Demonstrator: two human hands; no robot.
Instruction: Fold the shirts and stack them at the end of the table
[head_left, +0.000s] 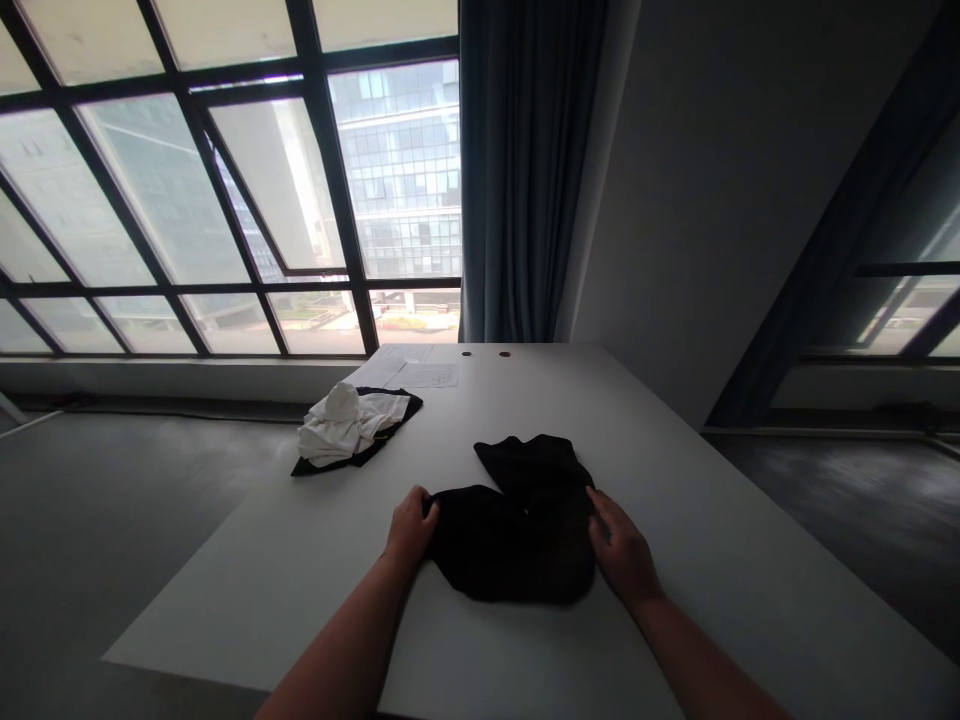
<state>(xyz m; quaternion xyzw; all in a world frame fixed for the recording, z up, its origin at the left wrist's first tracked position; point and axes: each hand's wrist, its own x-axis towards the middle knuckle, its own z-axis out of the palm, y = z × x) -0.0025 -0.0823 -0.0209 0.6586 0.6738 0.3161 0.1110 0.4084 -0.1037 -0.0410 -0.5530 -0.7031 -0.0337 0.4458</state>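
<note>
A black cloth garment, by its two short legs a pair of shorts [517, 545], lies on the white table [315, 570] in front of me. Its legs part in a V, one to the left and one toward the far side. My left hand [411, 525] is closed on the end of the left leg, the thumb on top of the cloth. At the right edge, my right hand [622, 548] holds the shorts between fingers and thumb. Some of its fingertips are hard to make out against the dark cloth.
At the table's left edge, crumpled white cloth [341, 425] lies on black cloth [409, 408]. Behind it are printed papers [424, 375]. Two small round dark spots [505, 354] mark the far end. Beyond stand windows [397, 180] and a dark curtain [529, 180].
</note>
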